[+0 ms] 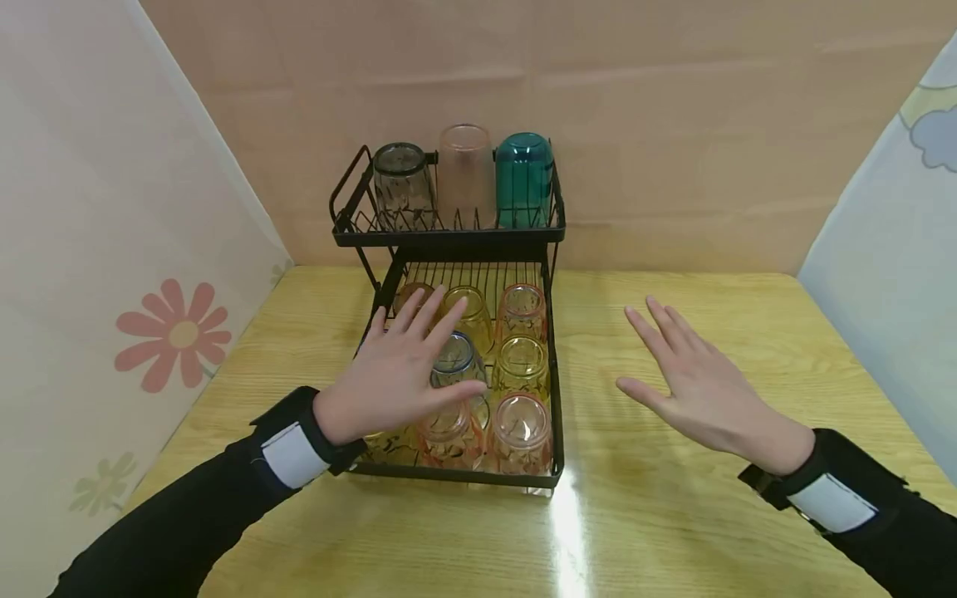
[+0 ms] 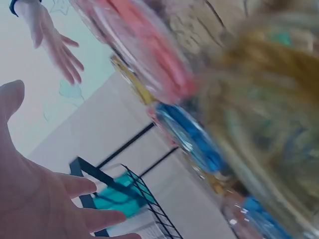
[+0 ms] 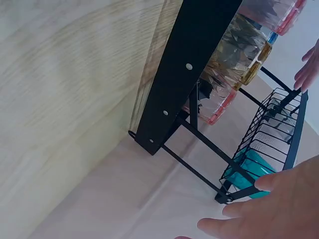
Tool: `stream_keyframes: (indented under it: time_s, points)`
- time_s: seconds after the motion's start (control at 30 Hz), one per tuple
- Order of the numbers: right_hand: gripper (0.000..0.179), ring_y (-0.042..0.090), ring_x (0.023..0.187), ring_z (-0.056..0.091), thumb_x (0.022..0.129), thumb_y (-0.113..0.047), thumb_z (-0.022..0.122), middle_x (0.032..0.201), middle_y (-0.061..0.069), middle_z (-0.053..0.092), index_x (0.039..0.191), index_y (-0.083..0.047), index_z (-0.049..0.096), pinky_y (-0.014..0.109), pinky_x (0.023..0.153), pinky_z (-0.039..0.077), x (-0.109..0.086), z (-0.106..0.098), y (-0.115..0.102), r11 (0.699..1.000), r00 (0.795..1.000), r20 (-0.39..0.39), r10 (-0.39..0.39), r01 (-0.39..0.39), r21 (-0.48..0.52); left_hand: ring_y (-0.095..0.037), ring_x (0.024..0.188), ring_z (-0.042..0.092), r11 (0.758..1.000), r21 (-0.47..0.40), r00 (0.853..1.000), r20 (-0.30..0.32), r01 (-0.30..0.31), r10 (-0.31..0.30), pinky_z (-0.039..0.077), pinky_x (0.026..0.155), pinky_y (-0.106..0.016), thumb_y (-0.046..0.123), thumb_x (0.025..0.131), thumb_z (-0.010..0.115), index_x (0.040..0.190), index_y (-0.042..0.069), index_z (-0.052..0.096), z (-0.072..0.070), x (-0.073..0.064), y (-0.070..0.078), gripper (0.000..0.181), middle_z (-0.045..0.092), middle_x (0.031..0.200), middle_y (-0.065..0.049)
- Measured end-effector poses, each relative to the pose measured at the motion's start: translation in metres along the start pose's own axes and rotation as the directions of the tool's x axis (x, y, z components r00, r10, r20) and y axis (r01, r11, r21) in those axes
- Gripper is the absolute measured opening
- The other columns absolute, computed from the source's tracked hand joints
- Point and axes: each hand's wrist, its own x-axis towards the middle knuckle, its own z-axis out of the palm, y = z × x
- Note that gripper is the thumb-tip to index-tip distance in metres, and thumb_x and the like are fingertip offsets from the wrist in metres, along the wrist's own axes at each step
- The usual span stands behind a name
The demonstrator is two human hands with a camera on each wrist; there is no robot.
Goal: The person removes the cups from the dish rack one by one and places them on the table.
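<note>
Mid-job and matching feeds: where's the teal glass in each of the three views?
Head: above centre, at the right end of the rack's upper tier, teal glass.
Left wrist: lower left, partly behind a black bar.
Right wrist: lower right, seen through the wires.
Shared landmark: the black upper tier holding it.

Booth-like setting; flower-printed sheet [image 1: 112, 241], creased backdrop [image 1: 658, 149], wood-grain table [image 1: 658, 523]

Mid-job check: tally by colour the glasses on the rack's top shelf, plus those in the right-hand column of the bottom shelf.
Pink glasses: 3
Yellow glass: 1
Grey glass: 1
Teal glass: 1
Total: 6
</note>
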Motion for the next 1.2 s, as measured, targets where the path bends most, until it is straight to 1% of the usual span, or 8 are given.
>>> stream_keyframes:
  time_s: [0.17,0.3,0.43,0.7,0.77,0.9,1.0,1.2]
  points:
    - [0.071,0.031,0.135,0.007,0.093,-0.042,0.043,0.152,0.008,0.000,0.147,-0.021,0.001,0.060,0.094,0.024,-0.007,0.002,0.003,0.992,0.999,-0.028,0.020,-0.016,0.127,-0.029,0.136,0.000,0.995,0.032,0.996,0.015,-0.089,0.089,0.009,0.097,-0.064,0.083,0.075,0.017,0.145,0.029,-0.004,-0.002,0.007,0.018,0.091,0.003,0.151,-0.007]
    - [0.063,0.030,0.136,0.006,0.096,-0.032,0.040,0.152,0.007,0.002,0.147,-0.024,0.003,0.060,0.098,0.015,-0.014,0.008,0.006,0.946,0.996,-0.055,0.065,-0.044,0.322,-0.031,0.136,0.007,0.983,0.038,0.984,0.021,-0.178,0.178,0.012,0.097,-0.062,0.082,0.076,0.016,0.147,0.026,0.002,0.002,0.010,0.032,0.091,0.009,0.151,-0.009]
    - [0.054,0.025,0.136,0.003,0.099,-0.029,0.031,0.151,0.004,0.002,0.146,-0.030,0.004,0.061,0.099,0.010,-0.019,0.018,0.008,0.846,0.992,-0.059,0.115,-0.067,0.530,-0.030,0.134,0.016,0.968,0.023,0.968,0.025,-0.250,0.250,0.017,0.099,-0.058,0.081,0.077,0.017,0.147,0.024,0.011,0.011,0.009,0.045,0.091,0.017,0.149,-0.010]
    - [0.053,0.043,0.130,0.012,0.098,-0.043,0.010,0.149,0.017,0.005,0.147,-0.022,0.004,0.069,0.090,0.014,-0.019,0.040,0.001,0.555,0.980,-0.028,0.197,-0.088,0.827,-0.022,0.121,0.039,0.931,0.045,0.932,-0.001,-0.361,0.361,0.033,0.095,-0.041,0.079,0.079,0.019,0.143,0.019,0.028,0.020,0.008,0.065,0.089,0.042,0.133,-0.008]
    - [0.056,0.044,0.128,0.015,0.097,-0.045,0.007,0.148,0.019,0.009,0.147,-0.021,0.006,0.067,0.090,0.017,-0.021,0.045,-0.001,0.493,0.973,-0.013,0.230,-0.104,0.864,-0.019,0.115,0.042,0.923,0.064,0.925,0.009,-0.378,0.379,0.037,0.090,-0.037,0.079,0.079,0.019,0.142,0.019,0.031,0.021,0.009,0.070,0.087,0.046,0.128,-0.006]
    - [0.058,0.039,0.127,0.021,0.096,-0.048,0.005,0.146,0.018,0.016,0.147,-0.020,0.011,0.060,0.092,0.021,-0.021,0.054,-0.007,0.379,0.964,0.019,0.267,-0.123,0.917,-0.015,0.099,0.048,0.911,0.091,0.916,0.034,-0.402,0.400,0.045,0.065,-0.026,0.076,0.081,0.021,0.138,0.018,0.038,0.023,0.011,0.078,0.083,0.050,0.115,-0.002]
    - [0.060,0.037,0.126,0.023,0.096,-0.049,0.004,0.145,0.017,0.019,0.146,-0.018,0.012,0.056,0.092,0.022,-0.020,0.059,-0.012,0.333,0.957,0.028,0.288,-0.128,0.934,-0.015,0.092,0.049,0.909,0.105,0.915,0.060,-0.403,0.399,0.039,0.048,-0.020,0.074,0.082,0.025,0.135,0.017,0.042,0.027,0.011,0.083,0.080,0.051,0.109,-0.002]
    - [0.061,0.036,0.125,0.025,0.096,-0.049,0.004,0.143,0.017,0.023,0.146,-0.014,0.015,0.052,0.091,0.024,-0.019,0.063,-0.020,0.308,0.944,0.016,0.329,-0.123,0.943,-0.014,0.077,0.051,0.904,0.184,0.922,0.085,-0.387,0.377,0.035,0.041,-0.020,0.071,0.084,0.029,0.122,0.016,0.050,0.036,0.011,0.088,0.070,0.051,0.094,0.000]
